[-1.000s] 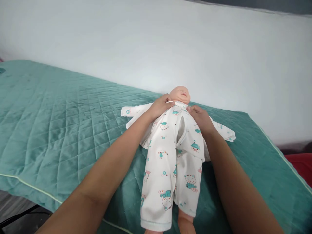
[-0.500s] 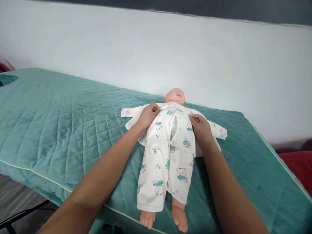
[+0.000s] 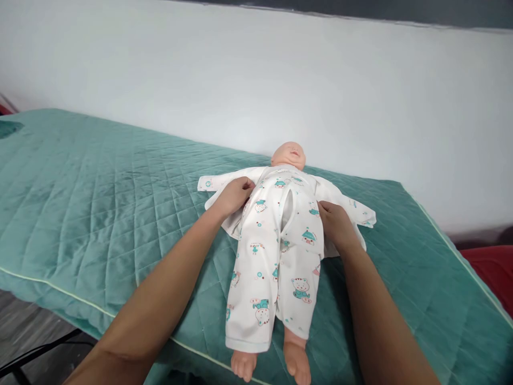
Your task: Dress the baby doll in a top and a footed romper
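A baby doll lies on its back with its head by the wall and its bare feet towards me. It wears white printed baby pants, with an open slit at the crotch, pulled high over its torso. Beneath them a white baby jacket has its sleeves spread to both sides. My left hand is closed at the left side of the pants near the waist. On the opposite side, my right hand pinches the pants' edge; its fingertips are partly hidden by the cloth.
A green quilted bed cover with pale piping lies under the doll. Behind it stands a white wall. Something red is beyond the right edge, and a black metal bar is at lower left.
Both hands have slid down the doll's sides and slightly outward, away from the upper waist. The doll and clothes lie nearly as before; the view has shifted slightly.
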`<state>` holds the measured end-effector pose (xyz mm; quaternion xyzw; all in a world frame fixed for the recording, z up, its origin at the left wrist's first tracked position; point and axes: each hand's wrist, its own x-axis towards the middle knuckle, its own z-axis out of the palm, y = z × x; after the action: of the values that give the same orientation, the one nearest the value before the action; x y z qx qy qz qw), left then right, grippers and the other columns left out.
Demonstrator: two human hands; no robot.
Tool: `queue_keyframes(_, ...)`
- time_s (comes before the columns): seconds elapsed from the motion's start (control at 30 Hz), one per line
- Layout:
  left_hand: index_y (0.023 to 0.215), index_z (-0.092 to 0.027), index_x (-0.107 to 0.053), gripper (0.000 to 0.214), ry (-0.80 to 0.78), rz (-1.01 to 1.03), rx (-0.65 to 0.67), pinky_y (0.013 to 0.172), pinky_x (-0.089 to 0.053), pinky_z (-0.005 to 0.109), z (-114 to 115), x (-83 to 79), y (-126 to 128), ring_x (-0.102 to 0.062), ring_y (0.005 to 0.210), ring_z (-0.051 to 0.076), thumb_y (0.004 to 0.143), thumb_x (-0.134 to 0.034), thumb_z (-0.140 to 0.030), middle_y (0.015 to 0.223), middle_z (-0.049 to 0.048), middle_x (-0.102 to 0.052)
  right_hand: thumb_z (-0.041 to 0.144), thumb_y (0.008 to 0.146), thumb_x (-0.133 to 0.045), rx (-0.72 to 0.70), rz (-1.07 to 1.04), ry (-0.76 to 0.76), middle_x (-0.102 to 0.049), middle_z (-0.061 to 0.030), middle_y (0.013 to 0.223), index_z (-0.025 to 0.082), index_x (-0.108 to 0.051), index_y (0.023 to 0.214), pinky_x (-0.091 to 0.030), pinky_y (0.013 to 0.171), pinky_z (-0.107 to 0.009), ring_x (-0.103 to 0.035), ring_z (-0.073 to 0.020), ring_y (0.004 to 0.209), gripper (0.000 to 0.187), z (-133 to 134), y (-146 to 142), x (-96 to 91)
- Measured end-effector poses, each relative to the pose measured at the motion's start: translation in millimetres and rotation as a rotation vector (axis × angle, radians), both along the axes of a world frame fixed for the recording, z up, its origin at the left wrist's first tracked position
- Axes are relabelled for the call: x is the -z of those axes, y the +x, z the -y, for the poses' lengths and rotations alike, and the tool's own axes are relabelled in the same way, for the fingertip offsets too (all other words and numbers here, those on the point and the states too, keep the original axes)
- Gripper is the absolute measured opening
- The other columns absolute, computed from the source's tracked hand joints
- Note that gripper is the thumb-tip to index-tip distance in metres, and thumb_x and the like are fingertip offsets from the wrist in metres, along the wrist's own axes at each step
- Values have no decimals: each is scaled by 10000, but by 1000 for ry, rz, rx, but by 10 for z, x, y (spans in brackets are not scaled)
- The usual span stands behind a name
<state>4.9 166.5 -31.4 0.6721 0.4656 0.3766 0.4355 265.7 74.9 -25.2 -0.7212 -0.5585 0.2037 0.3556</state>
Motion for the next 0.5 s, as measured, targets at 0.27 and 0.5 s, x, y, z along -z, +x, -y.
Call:
queue_keyframes(0.27,699,-195,-689,187,-255,-87,317,638,-512,331,42,-124,-150,-618,705,209,617,-617,-43,723,42,-682,476,827,-620,-144,-191,-93,-671,-3,742,216,-643,762,-421,606,-296,-546,-181,695,269,147,145,32)
queue_keyframes(0.5,770,-184,-704,194,-417,173,405,804,-570,396,91,-40,-123,-679,857,246,612,-669,-78,821,58,-740,497,747,-750,-164,-477,-77,-708,-14,728,217,-697,816,-531,646,-351,-642,-218,714,293,164,112,79)
